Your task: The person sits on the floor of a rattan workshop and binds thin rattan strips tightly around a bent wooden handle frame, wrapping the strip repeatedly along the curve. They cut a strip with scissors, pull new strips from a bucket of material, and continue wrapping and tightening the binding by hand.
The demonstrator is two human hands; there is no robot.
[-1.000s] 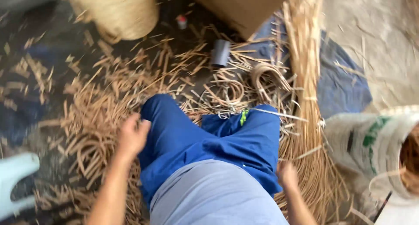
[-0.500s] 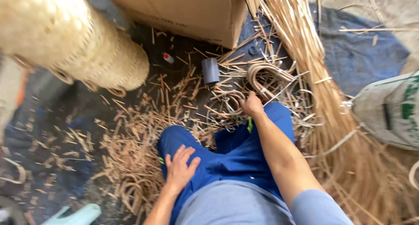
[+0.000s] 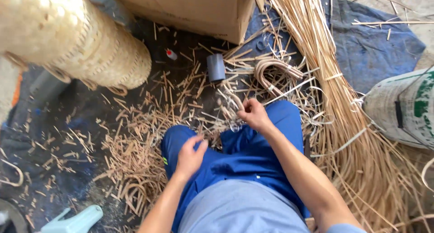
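I sit on the floor in blue trousers amid cut rattan scraps. My right hand is out over my right knee, its fingers pinched on a thin pale strip that curls up out of the scraps. My left hand rests on my left thigh, fingers loosely bent and holding nothing. Just beyond the right hand lie bent rattan loops and a short grey tube.
A tall woven basket lies at the upper left, with a cardboard box behind it. Long rattan strips run down the right over a blue tarp. A white sack stands at the right. There is a small red-capped bottle and a pale green plastic piece.
My right hand went from beside my hip out past my knee and closed on the pale strip. My left hand shifted from the scraps onto my thigh. The view swung left.
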